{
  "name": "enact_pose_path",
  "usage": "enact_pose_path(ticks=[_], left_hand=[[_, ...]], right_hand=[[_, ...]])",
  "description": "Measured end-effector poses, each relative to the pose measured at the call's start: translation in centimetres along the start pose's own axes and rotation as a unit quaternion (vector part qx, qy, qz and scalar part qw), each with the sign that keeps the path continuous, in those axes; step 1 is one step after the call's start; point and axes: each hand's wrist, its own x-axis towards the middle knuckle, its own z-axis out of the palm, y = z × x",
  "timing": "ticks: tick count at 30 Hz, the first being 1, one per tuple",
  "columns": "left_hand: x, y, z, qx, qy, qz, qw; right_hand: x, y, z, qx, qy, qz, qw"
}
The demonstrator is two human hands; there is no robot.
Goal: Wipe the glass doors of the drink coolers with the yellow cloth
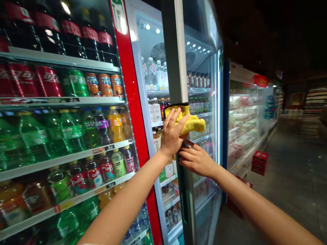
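Observation:
A glass fridge door [182, 68] stands ajar, its edge facing me. My left hand [173, 132] is closed over a yellow cloth [195, 124] with a black border and presses it round the door's edge at mid height. Part of the cloth hangs over to the glass side. Just below, my right hand [195, 158] grips the same edge, its fingers reaching across the frame from the right; its thumb is partly hidden. Behind the door is the lit fridge interior, with white shelves [158, 92] of bottles.
Left of the door stands a red-framed drinks cooler [133, 85] with shelves of bottles and cans behind glass. On the right, a long lit chiller [242, 115] runs along the aisle. A red box [260, 162] stands beside it, near the dark floor [293, 190].

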Motion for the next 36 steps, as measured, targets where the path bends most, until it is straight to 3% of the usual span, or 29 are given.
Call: enact_pose_path(ticks=[8,12,16,20,24,29,33,36], left_hand=[[-2.9,-7.7,-1.0,0.065,-0.073,-0.104,0.990],[-3.9,-11.1,-1.1,0.104,-0.099,-0.115,0.983],[-5.0,-13.6,-0.9,0.171,-0.167,-0.094,0.966],[-6.1,-15.1,-0.1,0.261,-0.261,-0.109,0.923],[-6.9,-16.3,1.3,0.334,-0.298,-0.131,0.884],[-7.3,-16.9,2.2,0.379,-0.306,-0.117,0.866],[-6.1,-17.2,2.5,0.382,-0.322,-0.073,0.863],[-3.7,-17.8,3.0,0.397,-0.305,-0.033,0.865]], right_hand=[[6.2,-0.3,8.0,0.013,-0.063,0.000,0.998],[8.5,0.7,11.7,0.031,-0.085,-0.028,0.996],[7.3,2.5,15.5,0.080,-0.074,-0.015,0.994],[4.2,4.4,19.4,0.086,-0.097,0.098,0.987],[3.1,5.6,22.6,0.090,-0.140,0.168,0.972],[3.4,5.9,23.3,0.121,-0.157,0.176,0.964],[3.6,6.9,21.1,0.177,-0.164,0.151,0.959],[3.2,8.5,19.5,0.188,-0.149,0.146,0.960]])
